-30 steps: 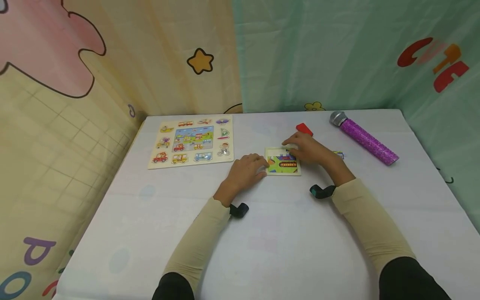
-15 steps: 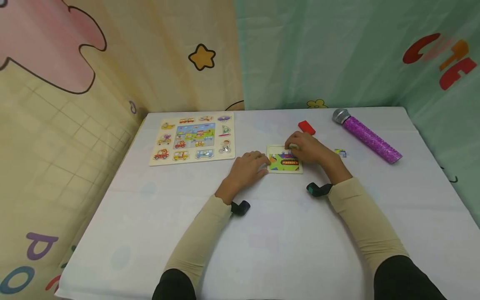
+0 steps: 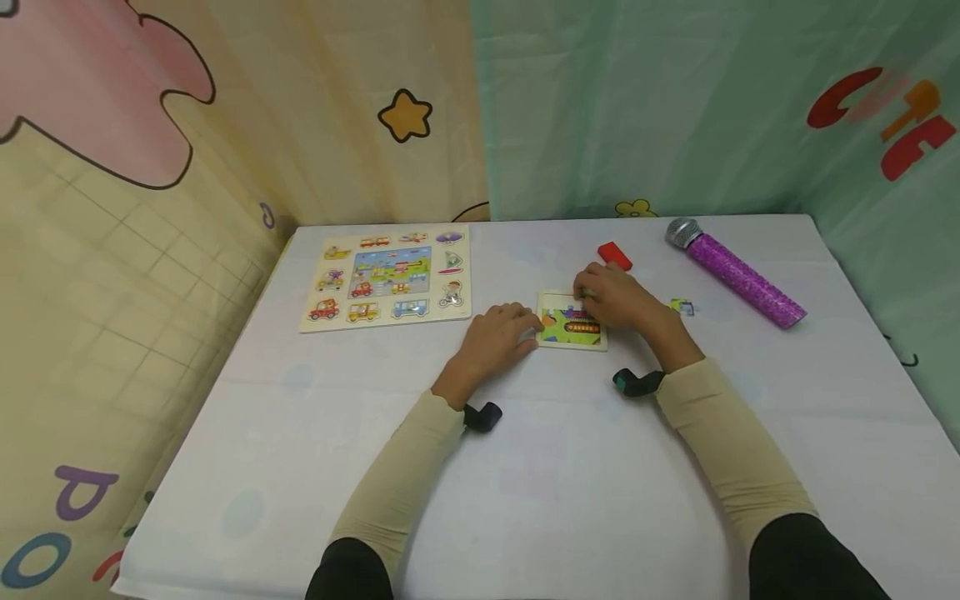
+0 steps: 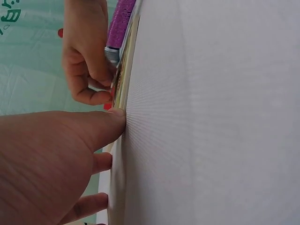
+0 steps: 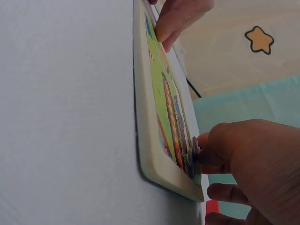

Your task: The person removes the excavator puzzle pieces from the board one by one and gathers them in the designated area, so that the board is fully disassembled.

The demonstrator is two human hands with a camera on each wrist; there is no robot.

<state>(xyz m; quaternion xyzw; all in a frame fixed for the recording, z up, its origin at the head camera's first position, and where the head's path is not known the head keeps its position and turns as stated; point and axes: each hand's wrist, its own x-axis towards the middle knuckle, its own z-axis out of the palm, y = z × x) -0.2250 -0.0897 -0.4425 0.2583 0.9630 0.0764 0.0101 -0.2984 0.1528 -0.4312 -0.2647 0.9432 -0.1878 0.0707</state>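
In the head view a small wooden jigsaw puzzle board (image 3: 573, 344) lies flat on the white table, its picture green with an orange-tracked vehicle. My left hand (image 3: 491, 342) rests at its left side. The thumb (image 4: 115, 119) touches the near edge in the left wrist view, and fingertips (image 5: 161, 35) press on the picture in the right wrist view. My right hand (image 3: 615, 296) is over the far right corner. Between thumb and forefinger it pinches a thin puzzle piece (image 5: 195, 150), tilted up on edge at the frame; the hand hides most of it.
Another puzzle piece (image 3: 682, 307) lies right of the right wrist. A red block (image 3: 615, 255) sits just beyond the right hand. A purple glitter microphone (image 3: 742, 279) lies at the back right. A larger vehicle puzzle board (image 3: 386, 321) lies at the back left.
The head view has shifted slightly. My right hand stays at the board's far right corner with small finger movements; my left hand keeps its place at the board's left side.
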